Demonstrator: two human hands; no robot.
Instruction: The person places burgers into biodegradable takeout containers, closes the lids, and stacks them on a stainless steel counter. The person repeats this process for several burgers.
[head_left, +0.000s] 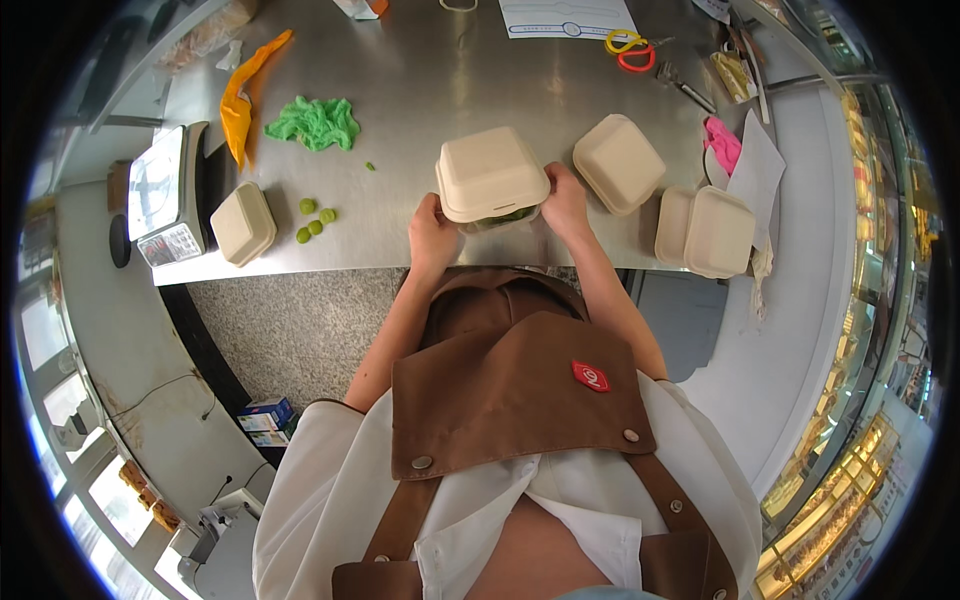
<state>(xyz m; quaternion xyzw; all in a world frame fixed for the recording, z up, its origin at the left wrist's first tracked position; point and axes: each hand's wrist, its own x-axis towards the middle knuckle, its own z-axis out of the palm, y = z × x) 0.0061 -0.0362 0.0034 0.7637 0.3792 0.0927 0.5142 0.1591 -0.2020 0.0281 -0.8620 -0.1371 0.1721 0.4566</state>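
Near the steel table's front edge, a beige clamshell food box (491, 169) sits between my two hands. Its lid is down. Under the lid's front rim a clear plastic part shows, with something dark green inside. My left hand (433, 238) grips the box at its lower left corner, fingers mostly hidden behind it. At the right side my right hand (564, 201) holds it, its fingers partly out of sight. Just right of that hand lies another beige clamshell box (619, 163), tilted in the view.
Left on the steel table (420, 82) are a digital scale (169, 199), a beige box (244, 225), several green round pieces (316, 226), a green cloth (315, 124) and an orange bag (238, 105). Rightward are scissors (630, 51), beige boxes (718, 232) and a pink cloth-like item (722, 144).
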